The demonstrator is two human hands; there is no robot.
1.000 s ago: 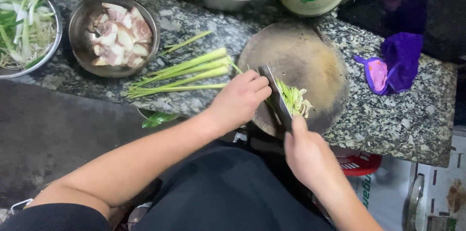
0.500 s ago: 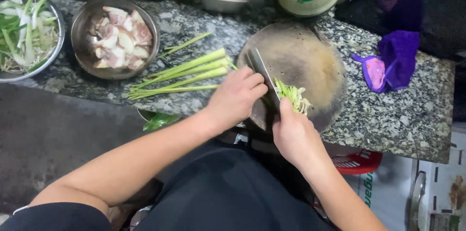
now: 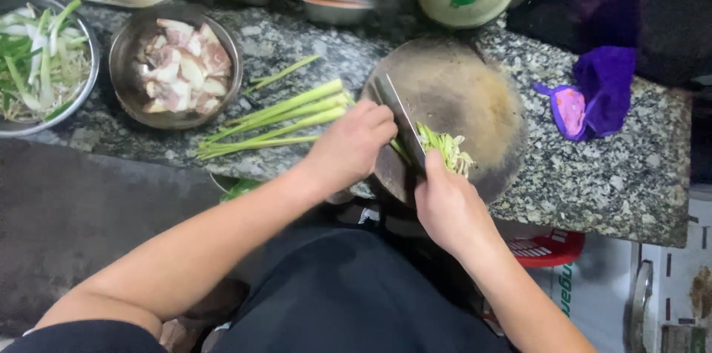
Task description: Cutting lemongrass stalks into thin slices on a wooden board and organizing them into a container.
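Left hand (image 3: pixel 354 147) curled knuckles-down, pinning the green stalks (image 3: pixel 285 117) at the left rim of the round chopping board (image 3: pixel 475 97). Right hand (image 3: pixel 445 201) fisted around the knife (image 3: pixel 400 119) handle, blade angled far-left, edge on the board beside the chopped pile (image 3: pixel 445 151). Board overhangs the near counter (image 3: pixel 615 175) edge; bare board far and right. Versus a second ago: blade has swung further left toward the left knuckles, hands closer together.

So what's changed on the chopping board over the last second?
The knife in the right hand has swung its blade up and leftward, against the left hand pinning the green stalks. Both keep their grip. The chopped pile, board and meat bowl stayed put.
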